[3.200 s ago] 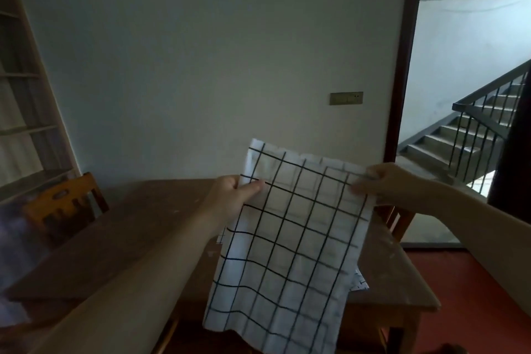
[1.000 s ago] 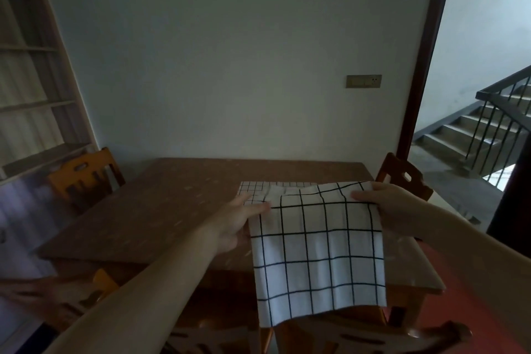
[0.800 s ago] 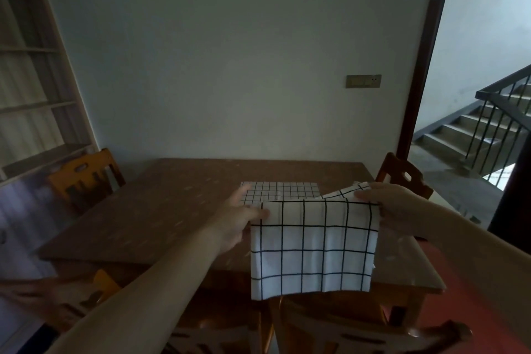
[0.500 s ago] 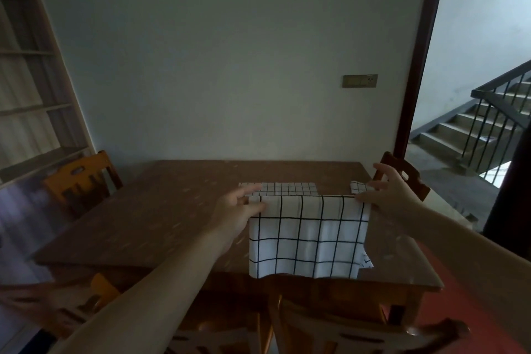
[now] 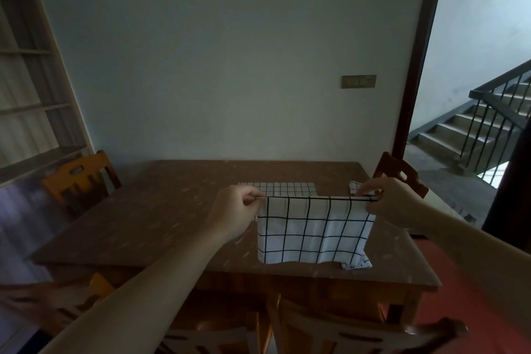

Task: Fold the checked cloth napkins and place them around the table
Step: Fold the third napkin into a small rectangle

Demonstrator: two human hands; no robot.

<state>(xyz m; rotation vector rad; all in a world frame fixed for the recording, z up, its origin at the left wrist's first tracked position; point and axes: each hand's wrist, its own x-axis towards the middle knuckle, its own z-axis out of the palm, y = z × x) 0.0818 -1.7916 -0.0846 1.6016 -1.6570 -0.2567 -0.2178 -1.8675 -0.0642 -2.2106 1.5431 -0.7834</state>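
Pretty early on by the looks of it: the left hand (image 5: pixel 234 208) and right hand (image 5: pixel 386 202) each pinch a top corner of one napkin (image 5: pixel 311 228) hanging doubled over the worktop (image 5: pixel 143 218), with another napkin (image 5: pixel 277 189) lying flat behind it and nothing set at the places yet.

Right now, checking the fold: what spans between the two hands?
In the head view, the folded top edge of the checked napkin stretches taut between the left hand and right hand, both pinching it.
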